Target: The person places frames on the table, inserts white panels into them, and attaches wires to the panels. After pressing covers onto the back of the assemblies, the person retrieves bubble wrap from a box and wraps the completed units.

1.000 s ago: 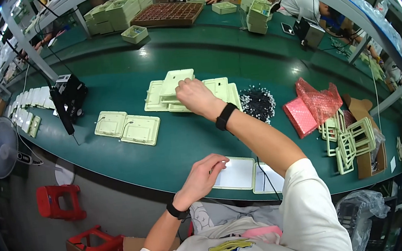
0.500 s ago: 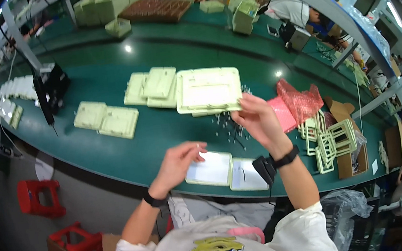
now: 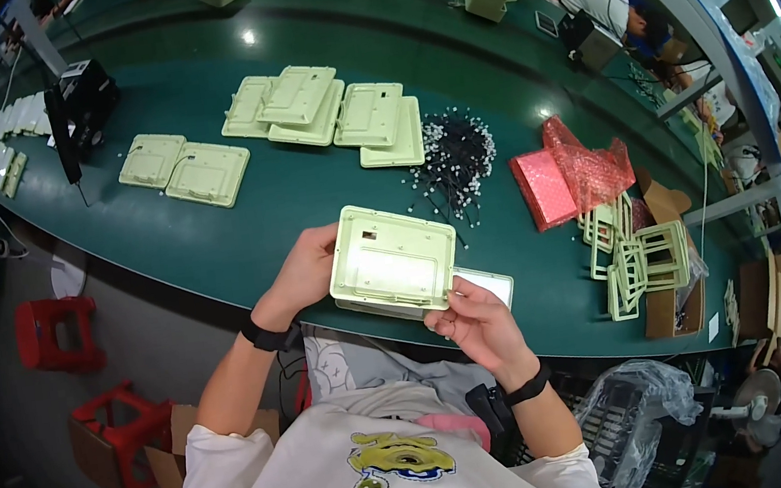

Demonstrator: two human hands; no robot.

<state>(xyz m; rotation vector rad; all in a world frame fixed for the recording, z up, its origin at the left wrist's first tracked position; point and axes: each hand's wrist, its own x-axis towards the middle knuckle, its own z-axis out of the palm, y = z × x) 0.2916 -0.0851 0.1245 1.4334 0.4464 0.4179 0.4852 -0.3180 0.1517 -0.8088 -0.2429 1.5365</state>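
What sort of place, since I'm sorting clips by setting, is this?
Most likely a factory assembly workshop: matching pale green panels lie in groups along a long green workbench, near a heap of thin black wire-like parts with whitish tips.

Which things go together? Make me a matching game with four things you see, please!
1. left hand
2. bubble wrap
3. right hand
4. wire pile

A. black with white ends
B. at the lower right corner of the pale green panel
C. pinkish red
D. at that panel's left edge

Pairs: 1-D, 2-C, 3-B, 4-A
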